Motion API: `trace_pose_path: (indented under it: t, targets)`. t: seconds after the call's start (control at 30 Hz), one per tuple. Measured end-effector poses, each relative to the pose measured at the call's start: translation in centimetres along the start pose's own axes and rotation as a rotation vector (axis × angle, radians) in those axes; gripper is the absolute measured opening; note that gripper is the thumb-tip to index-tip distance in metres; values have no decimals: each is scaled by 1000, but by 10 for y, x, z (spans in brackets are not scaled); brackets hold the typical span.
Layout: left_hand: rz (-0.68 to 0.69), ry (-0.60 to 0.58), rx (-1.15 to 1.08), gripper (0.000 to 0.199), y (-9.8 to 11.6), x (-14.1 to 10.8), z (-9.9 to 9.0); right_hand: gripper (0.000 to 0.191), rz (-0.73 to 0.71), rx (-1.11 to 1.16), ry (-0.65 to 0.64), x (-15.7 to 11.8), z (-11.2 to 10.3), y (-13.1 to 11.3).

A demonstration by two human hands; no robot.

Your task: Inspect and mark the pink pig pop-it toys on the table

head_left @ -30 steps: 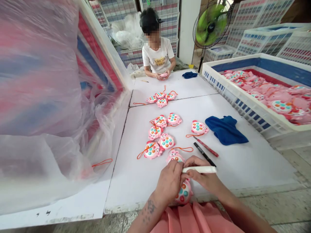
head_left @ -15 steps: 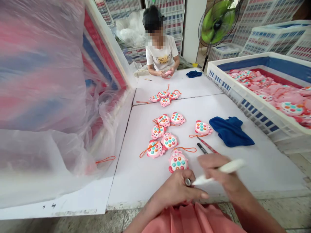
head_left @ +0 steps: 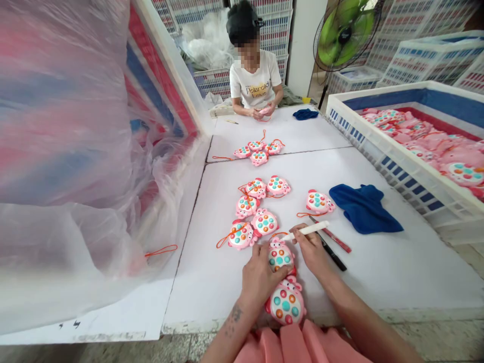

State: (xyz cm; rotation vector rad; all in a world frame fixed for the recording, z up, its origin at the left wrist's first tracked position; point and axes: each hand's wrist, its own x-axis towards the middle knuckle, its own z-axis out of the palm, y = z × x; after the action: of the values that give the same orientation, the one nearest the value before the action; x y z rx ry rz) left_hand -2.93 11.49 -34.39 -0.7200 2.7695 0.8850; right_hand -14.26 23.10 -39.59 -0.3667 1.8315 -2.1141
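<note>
My left hand [head_left: 260, 272] is closed around the side of a pink animal-shaped toy [head_left: 280, 257] with coloured round bumps, holding it flat on the table. In my right hand [head_left: 310, 247] is a white pen [head_left: 312, 228], its tip at the toy's face. A second toy of the same kind [head_left: 286, 303] lies closer to me, just below my left thumb. Beside my right hand rest a black pen [head_left: 336, 258] and a red pen [head_left: 340, 240].
Several similar toys [head_left: 265, 222] with orange cords lie ahead, and one toy [head_left: 319, 201] sits near a blue cloth [head_left: 365, 206]. A crate [head_left: 401, 181] full of toys stands at right, plastic sheeting [head_left: 75, 242] at left. Opposite, a person [head_left: 255, 85] handles a pink toy.
Both hands have moved forward from the table's near edge. My left hand now grips the toy, and the white pen's tip has come to its face. The nearer toy has come into view.
</note>
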Motion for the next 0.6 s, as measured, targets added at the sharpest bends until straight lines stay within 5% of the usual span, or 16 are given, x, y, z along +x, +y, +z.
trace_pose_path:
  t: [0.6]
  targets:
    - [19,42,-18,73,-9,-3,10,26,44,-87,-54,-4,2,-1]
